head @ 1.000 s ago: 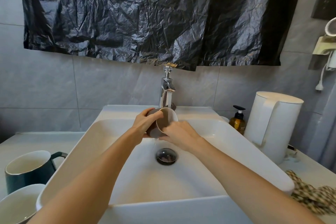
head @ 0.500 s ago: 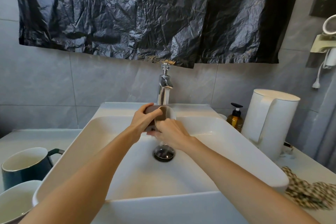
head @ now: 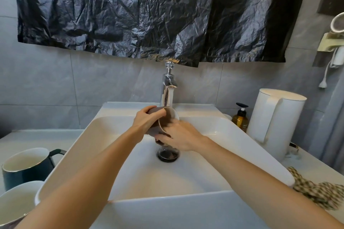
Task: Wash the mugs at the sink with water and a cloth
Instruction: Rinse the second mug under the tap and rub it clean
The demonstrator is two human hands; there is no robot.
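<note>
Desk's near left corner: white mug (head: 16, 202) and dark green mug (head: 24, 167) wait; checked cloth (head: 316, 191) near right edge. Over the sink's (head: 167, 210) far end we see the left hand (head: 147, 121) gripping the brown mug (head: 168, 116) sideways, mouth toward the right hand (head: 181, 136), which is blurred at the rim, grasp unclear. Tap (head: 168, 87) behind.

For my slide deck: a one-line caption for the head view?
Left hand holds a brown mug under the tap while the right hand touches its rim.
</note>
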